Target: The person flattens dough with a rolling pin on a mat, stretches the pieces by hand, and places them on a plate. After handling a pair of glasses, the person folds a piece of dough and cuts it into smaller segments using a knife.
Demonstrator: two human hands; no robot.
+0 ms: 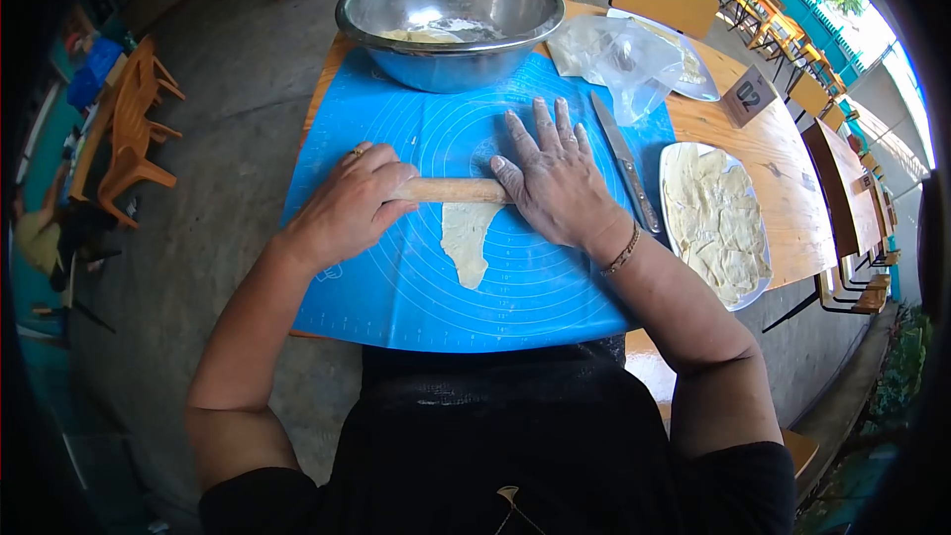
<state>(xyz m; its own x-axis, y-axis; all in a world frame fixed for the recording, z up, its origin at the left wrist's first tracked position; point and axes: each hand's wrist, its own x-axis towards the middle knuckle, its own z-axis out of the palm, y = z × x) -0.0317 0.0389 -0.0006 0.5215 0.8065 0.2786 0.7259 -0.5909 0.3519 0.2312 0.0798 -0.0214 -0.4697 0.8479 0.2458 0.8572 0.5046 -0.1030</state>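
"Black shirt (495,436) closest to the lens. And past it, in the head view?"

"Blue mat (357,287) spread across much of the tabletop (788,208), out over the near edge."

"Hands doing what?"

"Left hand (359,193) wrapped around one end of a rolling pin (446,190); right hand (560,178) open, fingers spread, palm down at the other end."

"Dough where?"

"One dough strip (466,243) at the pin, mid-mat, with a narrow tail toward the near edge. Thin, to judge by eye, but ragged in outline."

"Done so far?"

"Probably a fair share: flattened sheets (713,218) overlapping on an oblong plate (745,299) toward the near right corner. Impossible to count."

"And left?"

"Seemingly this strip, plus pale dough (426,37) inside the steel bowl (456,66) at the far edge. Hard to judge how much, behind that rim."

"Anything else close by?"

"Knife (624,160) on the mat's right side, touched by neither hand. Farther out, near the far right corner, a plastic bag (629,64) partly covering another plate (705,89)."
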